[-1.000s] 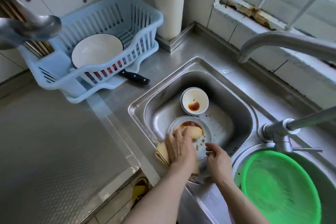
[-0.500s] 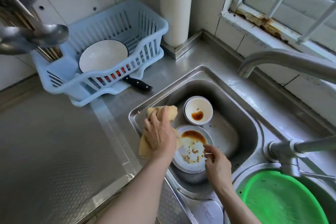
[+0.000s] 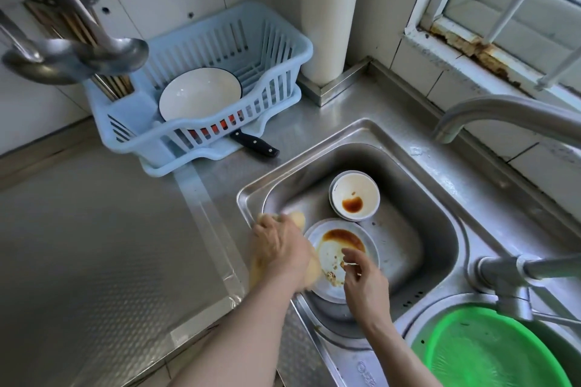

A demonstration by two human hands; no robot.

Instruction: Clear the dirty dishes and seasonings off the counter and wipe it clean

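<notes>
Dishes are w/in the sink [image 3: 440, 214]: plate [image 3: 333, 261] w/ brown sauce + crumbs at its near side, small bowl [image 3: 354, 195] w/ a sauce puddle just beyond. Left hand [image 3: 279, 251] is closed on a yellow cloth [image 3: 297, 218] at the sink's left rim; right hand [image 3: 361, 273] hovers over the plate, fingers loosely curled, holding nothing I can make out. Worktop [image 3: 94, 245] left of sink looks clear, so clearing seems done; wiping prob. just starting. Cloth is blurred, mostly hidden under the hand. No seasonings in view.
</notes>
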